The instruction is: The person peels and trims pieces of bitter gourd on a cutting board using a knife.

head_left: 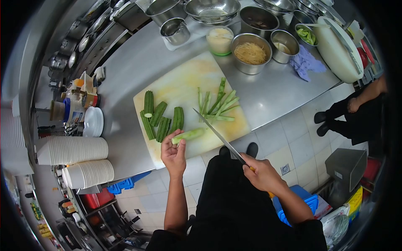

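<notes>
Near the front edge of a cutting board [176,90], my left hand [173,155] grips a pale, peeled piece of ridge gourd [190,135] between thumb and fingers. My right hand [260,170] is closed round the yellow handle of a long knife [222,139]. Its blade points up and left, with the tip over the board, close to the gourd's far end. Several unpeeled, dark green ridge gourd pieces [159,113] lie on the board's left side. To the right is a loose pile of green peel strips [218,102].
Behind the board stand a pot of yellow shreds [250,53], a tub of pale contents [220,40] and metal pots. A purple cloth [307,62] lies at right. Stacked white bowls [73,150] are at left. Another person [356,106] is at far right.
</notes>
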### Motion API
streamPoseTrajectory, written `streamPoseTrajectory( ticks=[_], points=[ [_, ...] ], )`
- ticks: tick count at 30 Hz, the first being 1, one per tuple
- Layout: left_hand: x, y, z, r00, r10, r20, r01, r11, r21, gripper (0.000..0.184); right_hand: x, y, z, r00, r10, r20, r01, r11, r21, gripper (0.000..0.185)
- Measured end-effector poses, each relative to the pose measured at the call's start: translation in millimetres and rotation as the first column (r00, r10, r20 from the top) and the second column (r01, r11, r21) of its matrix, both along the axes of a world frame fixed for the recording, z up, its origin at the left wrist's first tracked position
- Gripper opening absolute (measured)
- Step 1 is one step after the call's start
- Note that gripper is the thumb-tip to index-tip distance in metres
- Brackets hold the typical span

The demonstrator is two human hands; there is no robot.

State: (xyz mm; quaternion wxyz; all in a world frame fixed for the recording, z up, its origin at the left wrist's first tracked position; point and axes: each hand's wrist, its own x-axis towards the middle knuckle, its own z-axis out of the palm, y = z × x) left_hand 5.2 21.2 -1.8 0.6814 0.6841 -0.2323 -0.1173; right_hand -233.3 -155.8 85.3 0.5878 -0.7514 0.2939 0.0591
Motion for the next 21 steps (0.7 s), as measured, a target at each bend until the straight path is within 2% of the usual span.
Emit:
streamPoseTrajectory(
  ticks=[2,4,5,7,8,10,14,16,17,19,20,21],
  points=[
    [0.1,0.2,3.4,0.999,0.0,-0.034,0.001,1.0,0.021,0.034,-5.9,1.6,-0.6,1.0,0.0,-0.014,0.0,1.0,-0.002,0.045],
    [-0.1,0.9,7.8,1.0,0.001,0.008,-0.001,0.998,0.065,0.033,-16.1,5.0,-9.0,0.994,-0.021,0.104,0.029,0.997,-0.077,0.046],
    [-1.2,1.0,11.9,1.0,0.0,0.01,-0.001,0.998,0.062,0.033,-20.6,5.3,-10.6,0.994,-0.021,0.107,0.029,0.996,-0.08,0.046],
    [-4.6,4.3,22.0,0.986,-0.052,0.155,0.049,0.998,0.027,0.034,-26.7,5.6,-13.0,0.983,0.028,0.181,-0.004,0.991,-0.134,0.046],
    [-5.7,7.2,25.6,0.986,-0.049,0.159,0.045,0.999,0.027,0.034,-28.7,4.7,-11.0,0.982,0.031,0.185,-0.006,0.991,-0.134,0.046],
    [-7.6,12.5,31.7,0.954,-0.143,0.264,0.122,0.988,0.095,0.035,-33.0,2.8,-1.6,0.994,0.062,0.091,-0.051,0.992,-0.113,0.047],
    [-10.0,9.3,29.0,0.948,-0.137,0.287,0.1,0.985,0.138,0.035,-33.2,3.7,7.7,0.996,0.038,0.085,-0.03,0.995,-0.097,0.045],
    [-9.6,5.5,20.1,0.977,-0.085,0.193,0.064,0.991,0.114,0.035,-34.0,5.2,8.0,0.999,0.008,-0.046,-0.008,1.0,-0.012,0.042],
    [-12.2,4.4,17.6,0.977,-0.085,0.193,0.063,0.991,0.116,0.035,-35.6,5.7,7.4,0.999,0.008,-0.046,-0.009,1.0,-0.011,0.042],
    [-16.4,0.2,15.6,0.982,-0.051,0.183,0.024,0.989,0.145,0.037,-38.5,7.0,4.3,0.997,0.036,0.065,-0.031,0.997,-0.076,0.041],
    [-17.1,-0.6,16.7,0.982,-0.056,0.183,0.029,0.989,0.147,0.037,-41.3,8.3,0.8,0.997,0.032,0.065,-0.027,0.997,-0.074,0.041],
    [-18.1,-0.8,18.9,0.98,-0.033,0.196,-0.011,0.975,0.223,0.037,-45.0,10.2,-3.9,0.992,0.043,0.12,-0.031,0.995,-0.097,0.042]
  ],
)
